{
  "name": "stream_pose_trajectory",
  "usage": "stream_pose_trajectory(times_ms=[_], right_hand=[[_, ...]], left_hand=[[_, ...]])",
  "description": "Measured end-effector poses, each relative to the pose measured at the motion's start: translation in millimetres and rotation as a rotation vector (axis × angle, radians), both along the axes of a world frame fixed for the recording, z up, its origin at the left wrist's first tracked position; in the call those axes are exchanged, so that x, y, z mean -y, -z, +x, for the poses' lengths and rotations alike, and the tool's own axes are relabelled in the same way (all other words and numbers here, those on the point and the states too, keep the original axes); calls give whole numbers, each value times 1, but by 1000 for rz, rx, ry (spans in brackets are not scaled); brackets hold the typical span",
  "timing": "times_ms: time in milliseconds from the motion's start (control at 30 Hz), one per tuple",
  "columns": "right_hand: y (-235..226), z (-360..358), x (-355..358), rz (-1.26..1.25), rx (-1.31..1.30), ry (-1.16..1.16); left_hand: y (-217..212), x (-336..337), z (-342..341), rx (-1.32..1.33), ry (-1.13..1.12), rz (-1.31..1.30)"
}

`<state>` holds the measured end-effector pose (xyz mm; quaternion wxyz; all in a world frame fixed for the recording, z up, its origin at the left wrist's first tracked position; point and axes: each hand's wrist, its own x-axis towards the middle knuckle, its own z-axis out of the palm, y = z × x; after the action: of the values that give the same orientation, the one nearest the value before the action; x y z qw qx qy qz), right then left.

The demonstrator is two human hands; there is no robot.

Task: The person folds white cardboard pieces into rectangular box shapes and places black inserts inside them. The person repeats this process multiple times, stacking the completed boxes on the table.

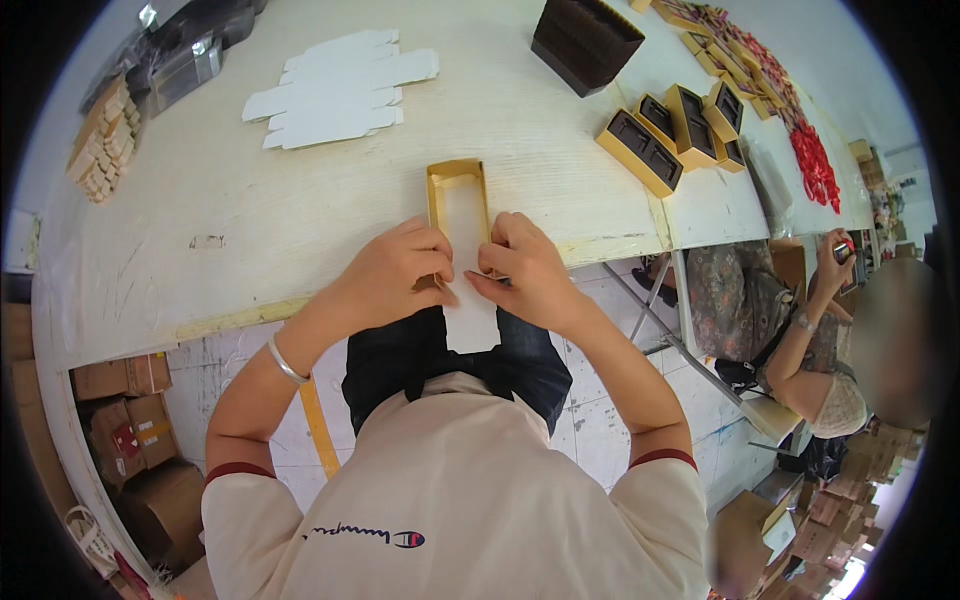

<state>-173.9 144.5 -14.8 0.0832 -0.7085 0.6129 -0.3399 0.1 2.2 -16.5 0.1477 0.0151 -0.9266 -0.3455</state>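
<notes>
Right in front of me, at the table's near edge, lies a partly folded gold cardboard box (456,168). Its far end and sides stand up, while its long white near flap (470,328) hangs past the edge over my lap. My left hand (402,268) is closed in a pinch on the box's left near side. On the opposite side, my right hand (527,270) pinches the right near side, thumb and forefinger together. The fingers hide part of the side flaps.
A stack of flat white box blanks (335,88) lies farther back. Several gold boxes with dark inserts (643,152) stand at right, near a dark insert stack (585,45) and red ribbons (815,168). Small pale pieces (104,145) are piled far left. A co-worker (815,370) sits at right.
</notes>
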Motion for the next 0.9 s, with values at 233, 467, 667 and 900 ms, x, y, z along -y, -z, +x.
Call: stream_pose_trajectory(times_ms=[233,467,667,900], right_hand=[[-8,7,-3,213,258,36],[-15,4,-30,150,236,-21],[5,6,-26,-176,-159,-67],[24,12,8,14,944,71]], left_hand=[[-9,-28,-11,-14,-247,27],[4,-26,-11,-12,-324,86],[-3,-20,-13,56,-284,133],[-3,-5,-7,-20,-163,615]])
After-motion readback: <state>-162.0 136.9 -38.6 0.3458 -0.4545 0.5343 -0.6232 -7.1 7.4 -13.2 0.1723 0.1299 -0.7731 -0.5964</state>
